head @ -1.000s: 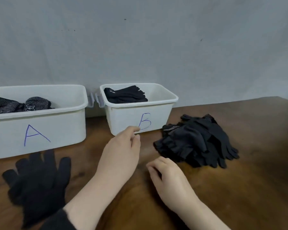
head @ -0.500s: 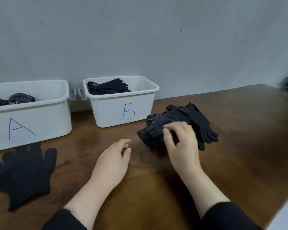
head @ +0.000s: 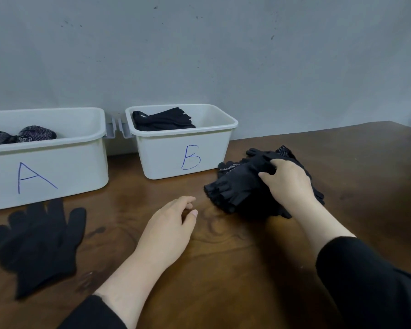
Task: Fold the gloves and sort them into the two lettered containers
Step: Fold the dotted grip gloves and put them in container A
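— Which step is this?
— Picking: the right hand (head: pixel 287 184) pinches a glove atop the heap of black fabric gloves (head: pixel 244 188) near the brown wooden table's (head: pixel 247 269) back edge, beside white plastic bin B (head: pixel 183 148).
— And the left hand (head: pixel 169 229)?
— Relaxed, empty. Next, probably lift one glove free and fold.

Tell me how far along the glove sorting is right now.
Done: bin A and bin B each hold some dark gloves. In hand: the right hand grips a glove on the pile beside bin B; the left hand rests open on the table. Left: that pile, plus the flat glove in front of bin A. Well short of finished.
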